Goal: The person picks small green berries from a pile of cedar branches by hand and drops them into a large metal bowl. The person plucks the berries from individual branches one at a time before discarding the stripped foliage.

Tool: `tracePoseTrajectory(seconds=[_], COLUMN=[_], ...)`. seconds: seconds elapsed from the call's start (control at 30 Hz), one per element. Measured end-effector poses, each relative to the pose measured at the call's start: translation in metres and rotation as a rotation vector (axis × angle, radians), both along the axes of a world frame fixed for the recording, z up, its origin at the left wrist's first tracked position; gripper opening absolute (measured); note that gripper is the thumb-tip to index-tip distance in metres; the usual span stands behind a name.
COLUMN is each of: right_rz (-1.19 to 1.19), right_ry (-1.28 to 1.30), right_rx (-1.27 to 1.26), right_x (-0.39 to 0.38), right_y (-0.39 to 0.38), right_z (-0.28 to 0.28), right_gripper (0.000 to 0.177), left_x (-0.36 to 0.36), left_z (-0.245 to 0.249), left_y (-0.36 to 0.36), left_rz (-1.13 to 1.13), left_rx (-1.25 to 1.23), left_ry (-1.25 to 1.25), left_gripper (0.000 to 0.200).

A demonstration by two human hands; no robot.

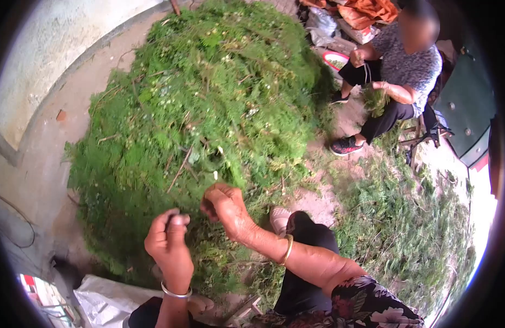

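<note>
A large heap of feathery green cut branches (219,104) lies on the ground right in front of me. My left hand (170,246), with a silver-coloured bangle at the wrist, is raised over the near edge of the heap, thumb and fingers pinched together with dark tips. Close beside it, my right hand (225,208) is curled closed, a gold-coloured bangle further up the arm. A small pale bit shows just above its knuckles against the greenery. What either pinch holds, I cannot tell.
Another person (408,68) sits on a low stool at the upper right, holding a green bunch (375,101). A red-rimmed basin (335,59) is beside them. More cut branches (400,235) spread on the right; a white sack (107,298) lies lower left.
</note>
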State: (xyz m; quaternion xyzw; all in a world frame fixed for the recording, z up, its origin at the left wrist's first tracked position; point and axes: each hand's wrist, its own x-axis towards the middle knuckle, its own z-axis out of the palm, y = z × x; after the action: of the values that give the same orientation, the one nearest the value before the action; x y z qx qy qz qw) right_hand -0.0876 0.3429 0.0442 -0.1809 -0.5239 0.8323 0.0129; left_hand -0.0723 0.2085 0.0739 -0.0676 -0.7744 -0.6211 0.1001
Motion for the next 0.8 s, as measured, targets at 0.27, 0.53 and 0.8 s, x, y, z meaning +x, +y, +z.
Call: tracePoseTrajectory(seconds=[0.27, 0.53, 0.8], right_rz=[0.558, 0.345, 0.19], right_ry=[0.77, 0.523, 0.358], right_rx=[0.755, 0.74, 0.684], right_x=[0.028, 0.017, 0.002], right_y=[-0.045, -0.034, -0.028], right_z=[-0.027, -0.017, -0.017], right_gripper=[0.021, 0.009, 0.011], left_x=[0.033, 0.025, 0.091], left_z=[-0.07, -0.062, -0.021], left_y=[-0.038, -0.177, -0.345], left_rz=[-0.111, 0.043, 0.598], left_rx=[1.233, 0.968, 0.389], left_ry=[-0.876, -0.725, -0.433], left_gripper=[0.027, 0.014, 0.02])
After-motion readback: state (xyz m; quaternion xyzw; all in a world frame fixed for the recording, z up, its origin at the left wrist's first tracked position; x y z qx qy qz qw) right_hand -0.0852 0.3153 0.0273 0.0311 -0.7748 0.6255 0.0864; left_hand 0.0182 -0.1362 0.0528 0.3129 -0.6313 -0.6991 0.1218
